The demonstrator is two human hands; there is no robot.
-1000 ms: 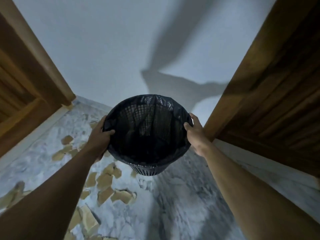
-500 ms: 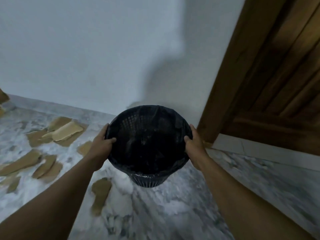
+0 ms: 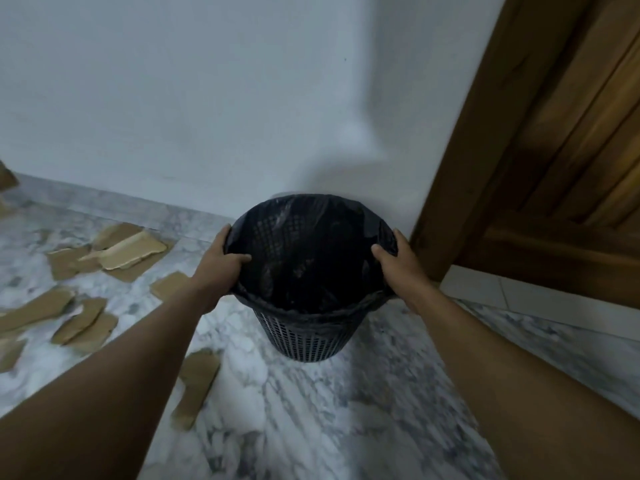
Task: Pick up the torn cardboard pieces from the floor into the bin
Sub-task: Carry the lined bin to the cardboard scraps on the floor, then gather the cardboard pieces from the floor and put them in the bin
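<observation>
Early stage: the left hand (image 3: 221,258) and right hand (image 3: 398,265) grasp opposite rims of the black mesh plastic bin (image 3: 308,327) by the wall, while torn brown cardboard pieces (image 3: 128,252) lie uncollected on the marble floor (image 3: 346,427).
</observation>
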